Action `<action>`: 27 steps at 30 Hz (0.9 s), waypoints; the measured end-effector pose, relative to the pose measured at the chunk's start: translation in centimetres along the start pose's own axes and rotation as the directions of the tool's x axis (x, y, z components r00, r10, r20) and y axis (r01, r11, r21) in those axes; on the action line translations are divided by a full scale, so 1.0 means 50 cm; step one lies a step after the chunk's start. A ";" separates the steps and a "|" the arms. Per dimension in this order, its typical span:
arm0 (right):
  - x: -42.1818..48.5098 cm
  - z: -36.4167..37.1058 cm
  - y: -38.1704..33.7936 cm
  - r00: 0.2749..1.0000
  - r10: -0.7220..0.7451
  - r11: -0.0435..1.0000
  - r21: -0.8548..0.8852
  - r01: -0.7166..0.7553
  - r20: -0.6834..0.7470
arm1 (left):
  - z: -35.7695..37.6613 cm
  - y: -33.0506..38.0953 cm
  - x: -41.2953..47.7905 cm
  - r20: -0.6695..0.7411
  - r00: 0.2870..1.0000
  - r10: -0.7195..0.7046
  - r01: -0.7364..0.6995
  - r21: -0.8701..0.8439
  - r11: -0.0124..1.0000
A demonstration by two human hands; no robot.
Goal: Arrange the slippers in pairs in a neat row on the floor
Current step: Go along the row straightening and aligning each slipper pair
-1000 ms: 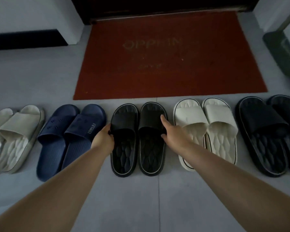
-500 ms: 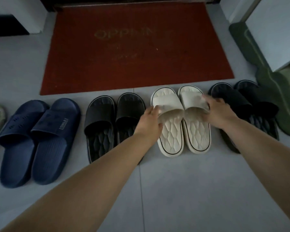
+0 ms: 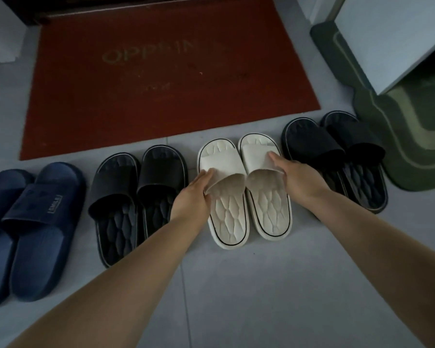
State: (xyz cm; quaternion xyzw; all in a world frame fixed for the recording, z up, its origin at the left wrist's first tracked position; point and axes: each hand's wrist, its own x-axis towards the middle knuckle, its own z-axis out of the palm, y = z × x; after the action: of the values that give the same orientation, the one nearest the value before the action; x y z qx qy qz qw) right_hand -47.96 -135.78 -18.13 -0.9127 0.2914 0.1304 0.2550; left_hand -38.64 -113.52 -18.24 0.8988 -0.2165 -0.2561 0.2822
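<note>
A row of slipper pairs lies on the grey floor, toes toward the red mat. The white pair (image 3: 246, 212) with a dark trim line sits in the middle. My left hand (image 3: 192, 197) holds the outer edge of the left white slipper's strap, thumb tucked under it. My right hand (image 3: 296, 177) rests on the right white slipper's strap and outer side, fingers curved over it. Left of them lies a black pair (image 3: 136, 197), further left a navy pair (image 3: 33, 229), and right of the white pair another black pair (image 3: 337, 159).
A red doormat (image 3: 161, 79) with faded lettering lies beyond the row. A green bath mat (image 3: 412, 136) touches the far-right black slipper. A white wall corner (image 3: 392, 38) stands at the upper right. Grey tiled floor (image 3: 236, 297) stretches in front of the row.
Both hands left the middle black pair and moved right onto the white pair. The view shifted right, so the beige pair at far left has gone out of frame.
</note>
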 end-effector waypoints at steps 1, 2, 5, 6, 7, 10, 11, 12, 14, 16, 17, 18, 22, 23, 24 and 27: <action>-0.005 -0.001 0.000 1.000 -0.010 1.000 -0.012 0.010 0.004 | 0.000 0.003 0.000 0.006 1.000 -0.006 0.006 0.023 1.000; -0.010 -0.005 0.001 0.999 -0.033 0.999 -0.019 0.033 -0.001 | 0.000 0.007 0.000 0.005 1.000 -0.014 0.014 0.062 0.998; -0.028 -0.035 0.027 0.969 -0.045 0.996 0.064 0.063 -0.244 | 0.004 0.031 0.001 -0.068 0.997 -0.043 0.056 0.211 0.976; -0.033 -0.051 0.046 0.933 0.033 0.992 0.129 0.014 -0.358 | 0.007 0.043 -0.001 -0.095 0.995 -0.044 0.064 0.228 0.972; -0.035 -0.068 0.070 0.888 0.140 0.979 0.194 -0.059 -0.439 | 0.012 0.055 -0.003 -0.112 0.993 -0.024 0.049 0.227 0.973; -0.044 -0.102 0.149 0.821 0.317 0.946 0.227 -0.234 -0.476 | 0.031 0.093 -0.001 -0.091 0.986 0.140 -0.118 0.219 0.969; -0.043 -0.103 0.169 0.837 0.319 0.946 0.205 -0.251 -0.445 | 0.039 0.104 0.003 -0.061 0.979 0.197 -0.178 0.229 0.957; -0.040 -0.100 0.182 0.856 0.317 0.947 0.191 -0.260 -0.408 | 0.048 0.113 0.008 -0.029 0.972 0.232 -0.218 0.245 0.945; -0.025 -0.090 0.191 0.896 0.326 0.938 0.224 -0.265 -0.302 | 0.067 0.124 0.019 0.023 0.976 0.216 -0.213 0.285 0.935; -0.004 -0.084 0.191 0.931 0.325 0.922 0.272 -0.274 -0.165 | 0.086 0.128 0.030 0.064 0.988 0.142 -0.155 0.328 0.932; 0.006 -0.085 0.189 0.939 0.327 0.918 0.272 -0.289 -0.108 | 0.094 0.128 0.035 0.089 0.991 0.104 -0.129 0.358 0.925; 0.014 -0.088 0.188 0.941 0.331 0.915 0.266 -0.302 -0.073 | 0.099 0.127 0.039 0.110 0.992 0.065 -0.103 0.392 0.914; 0.023 -0.098 0.185 0.950 0.310 0.924 0.249 -0.290 -0.044 | 0.103 0.116 0.040 0.104 0.995 -0.005 -0.043 0.455 0.889; 0.021 -0.097 0.187 0.951 0.307 0.925 0.245 -0.290 -0.037 | 0.103 0.113 0.039 0.103 0.995 0.009 -0.057 0.473 0.879; 0.019 -0.097 0.189 0.951 0.307 0.924 0.247 -0.291 -0.029 | 0.103 0.112 0.038 0.103 0.994 0.021 -0.069 0.490 0.869; 0.015 -0.092 0.196 0.953 0.302 0.929 0.236 -0.286 -0.034 | 0.102 0.115 0.036 0.101 0.995 0.021 -0.071 0.518 0.853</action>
State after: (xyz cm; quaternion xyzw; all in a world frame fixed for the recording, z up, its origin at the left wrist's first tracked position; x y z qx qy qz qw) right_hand -52.82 -145.47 -18.36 -0.8272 0.4466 0.1009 0.3257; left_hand -41.64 -120.78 -18.92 0.9235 -0.3119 -0.2221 0.0244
